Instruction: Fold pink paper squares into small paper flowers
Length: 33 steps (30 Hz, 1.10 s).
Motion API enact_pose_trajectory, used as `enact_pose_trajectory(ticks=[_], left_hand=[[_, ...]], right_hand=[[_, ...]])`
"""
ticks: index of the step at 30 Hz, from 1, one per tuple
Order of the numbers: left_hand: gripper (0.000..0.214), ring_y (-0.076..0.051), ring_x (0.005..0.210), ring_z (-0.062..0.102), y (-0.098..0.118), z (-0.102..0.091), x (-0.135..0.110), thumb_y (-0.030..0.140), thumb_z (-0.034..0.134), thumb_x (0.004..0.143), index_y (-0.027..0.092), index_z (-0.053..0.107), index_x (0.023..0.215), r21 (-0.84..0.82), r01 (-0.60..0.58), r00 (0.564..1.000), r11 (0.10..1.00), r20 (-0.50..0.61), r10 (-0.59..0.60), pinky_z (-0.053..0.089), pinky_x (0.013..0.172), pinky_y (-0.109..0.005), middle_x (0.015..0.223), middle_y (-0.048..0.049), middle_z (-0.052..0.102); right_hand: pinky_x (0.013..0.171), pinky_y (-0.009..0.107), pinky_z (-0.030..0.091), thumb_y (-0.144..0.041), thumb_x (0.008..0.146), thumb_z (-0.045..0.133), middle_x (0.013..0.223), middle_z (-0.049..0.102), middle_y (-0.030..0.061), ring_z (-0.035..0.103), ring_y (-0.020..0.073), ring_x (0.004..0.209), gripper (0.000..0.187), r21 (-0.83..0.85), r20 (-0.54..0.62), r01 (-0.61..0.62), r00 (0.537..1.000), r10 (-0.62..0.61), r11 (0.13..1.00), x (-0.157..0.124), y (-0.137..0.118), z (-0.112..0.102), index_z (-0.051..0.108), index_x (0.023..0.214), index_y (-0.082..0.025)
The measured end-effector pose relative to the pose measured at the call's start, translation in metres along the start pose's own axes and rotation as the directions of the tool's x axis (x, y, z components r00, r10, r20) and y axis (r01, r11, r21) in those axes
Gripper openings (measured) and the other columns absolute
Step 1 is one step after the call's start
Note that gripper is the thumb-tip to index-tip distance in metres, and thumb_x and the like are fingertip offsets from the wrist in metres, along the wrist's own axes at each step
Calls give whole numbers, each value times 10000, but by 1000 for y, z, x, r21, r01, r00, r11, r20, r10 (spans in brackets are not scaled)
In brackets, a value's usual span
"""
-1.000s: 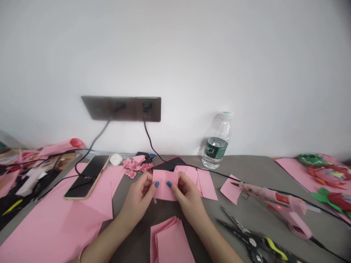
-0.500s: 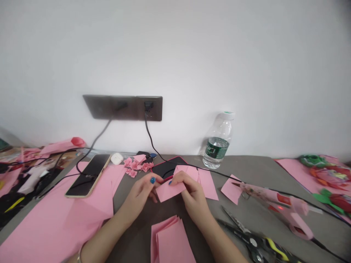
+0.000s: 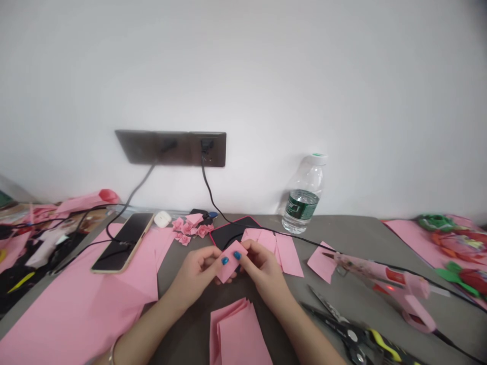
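Left hand (image 3: 198, 271) and right hand (image 3: 265, 266) gripping small pink paper (image 3: 229, 267); seemingly mid-fold; next crease likely needs edges matched.

Head-worn view, forward and down, close over both hands (image 3: 195, 271), wall (image 3: 266, 76) beyond.

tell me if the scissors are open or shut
Open: the two blades of the scissors stand apart, with grey tabletop showing between them.

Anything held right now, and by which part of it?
A small pink paper, held at its left side by the left hand and its right side by the right hand, thumbs on the near face.
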<state>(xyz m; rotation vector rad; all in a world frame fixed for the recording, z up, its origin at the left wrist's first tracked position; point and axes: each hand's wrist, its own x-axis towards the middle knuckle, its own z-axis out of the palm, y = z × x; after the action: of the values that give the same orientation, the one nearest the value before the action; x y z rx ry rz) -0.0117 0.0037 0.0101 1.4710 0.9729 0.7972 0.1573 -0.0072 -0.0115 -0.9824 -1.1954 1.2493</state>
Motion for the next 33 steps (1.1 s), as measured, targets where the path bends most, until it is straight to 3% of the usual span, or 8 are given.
enact_pose_trajectory(ticks=[7,19,33], left_hand=[[305,-233,737,742,2,3,-1,436,575,887,150,681,885,-52,45,997,998,71,-41,564,679,-286,790,-70,759],[380,-235,697,732,3,5,-3,480,540,899,151,724,947,-39,41,999,998,21,-40,547,614,-271,806,-80,760],[387,-242,665,741,7,6,-4,460,500,925,154,725,1001,12,2,1000,1000,3,-2,539,589,-272,701,-67,772]], right_hand=[[549,251,445,-481,762,710,676,571,-6,518,136,600,316,54,7,-42,999,41,998,-2,-4,3,619,763,-179],[521,240,362,-478,761,699,580,516,-21,451,118,549,360,13,-60,-19,998,20,1000,-2,-3,6,579,620,-170],[542,247,410,-474,791,680,619,552,-4,496,134,579,327,10,-6,0,1000,0,1000,-5,-5,8,616,671,-176]])
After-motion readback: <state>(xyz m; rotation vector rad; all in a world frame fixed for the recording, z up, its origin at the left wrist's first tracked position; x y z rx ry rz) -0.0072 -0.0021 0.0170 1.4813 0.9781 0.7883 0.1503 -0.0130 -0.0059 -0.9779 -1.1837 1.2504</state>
